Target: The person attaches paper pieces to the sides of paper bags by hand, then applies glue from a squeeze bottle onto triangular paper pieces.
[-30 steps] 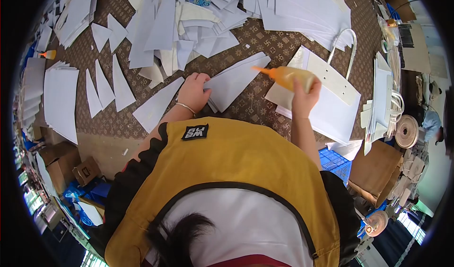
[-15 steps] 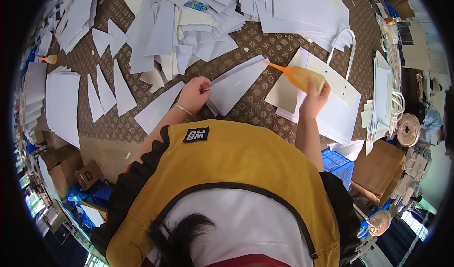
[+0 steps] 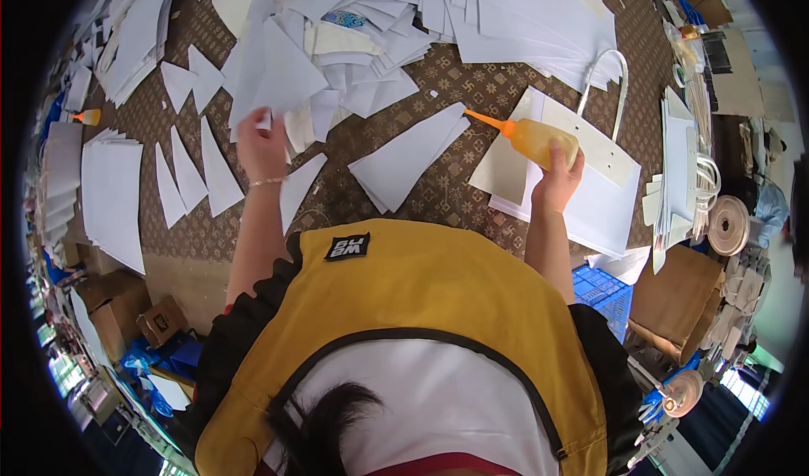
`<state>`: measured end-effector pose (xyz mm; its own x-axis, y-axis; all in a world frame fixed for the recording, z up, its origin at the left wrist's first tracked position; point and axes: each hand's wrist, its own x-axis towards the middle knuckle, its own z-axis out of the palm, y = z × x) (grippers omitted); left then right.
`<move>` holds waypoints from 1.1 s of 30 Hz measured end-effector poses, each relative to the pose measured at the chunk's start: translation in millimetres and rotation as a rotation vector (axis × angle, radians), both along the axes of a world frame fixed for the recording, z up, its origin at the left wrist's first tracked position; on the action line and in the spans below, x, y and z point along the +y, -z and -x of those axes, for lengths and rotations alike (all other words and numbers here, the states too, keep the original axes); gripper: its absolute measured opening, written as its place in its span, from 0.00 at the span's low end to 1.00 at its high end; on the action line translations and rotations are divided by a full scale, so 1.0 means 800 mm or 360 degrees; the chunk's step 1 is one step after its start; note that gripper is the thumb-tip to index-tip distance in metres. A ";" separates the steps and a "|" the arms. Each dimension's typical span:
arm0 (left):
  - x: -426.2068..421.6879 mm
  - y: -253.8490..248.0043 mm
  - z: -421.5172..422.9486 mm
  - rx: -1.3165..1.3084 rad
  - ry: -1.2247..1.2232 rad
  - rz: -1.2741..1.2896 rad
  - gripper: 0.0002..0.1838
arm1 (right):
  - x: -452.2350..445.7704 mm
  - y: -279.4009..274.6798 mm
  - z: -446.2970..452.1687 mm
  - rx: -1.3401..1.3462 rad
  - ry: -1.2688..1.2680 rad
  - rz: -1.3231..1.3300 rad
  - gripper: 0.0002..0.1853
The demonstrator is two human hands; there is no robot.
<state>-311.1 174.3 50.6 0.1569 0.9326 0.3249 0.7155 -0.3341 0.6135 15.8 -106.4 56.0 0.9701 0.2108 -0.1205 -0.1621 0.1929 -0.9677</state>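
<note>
My left hand [image 3: 262,145] is raised at the lower edge of the paper heap, its fingers pinched on a white paper piece [image 3: 282,71] that slants up to the right. In my right hand [image 3: 557,181] is a squeeze bottle [image 3: 539,143] of yellowish liquid, its orange nozzle pointing left. The nozzle tip is close to the top corner of a small stack of white paper pieces [image 3: 409,160] on the patterned table. Below the bottle lies a white paper bag [image 3: 602,198] with a looped handle [image 3: 623,96].
Narrow white pieces [image 3: 221,168] and a paper stack [image 3: 114,198] lie at left. A heap of white paper [image 3: 371,63] and large sheets [image 3: 539,21] spread across the back. Folded bags [image 3: 677,172] stand at right, above a blue crate [image 3: 602,295] and a cardboard box [image 3: 674,299].
My left hand has left the small stack, moved left and up, and now has a paper piece from the heap. The bottle has shifted slightly; its nozzle stays near the stack's corner.
</note>
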 end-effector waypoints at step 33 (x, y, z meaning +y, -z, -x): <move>-0.105 0.043 -0.054 0.0337 0.0784 0.0848 0.16 | 0.038 -0.007 0.114 -0.0916 -0.0951 0.0657 0.25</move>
<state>-267.9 89.9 16.2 0.6051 0.7611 -0.2337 0.6809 -0.3425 0.6474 -75.2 -75.7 61.5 0.6478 0.7428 0.1694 0.4036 -0.1460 -0.9032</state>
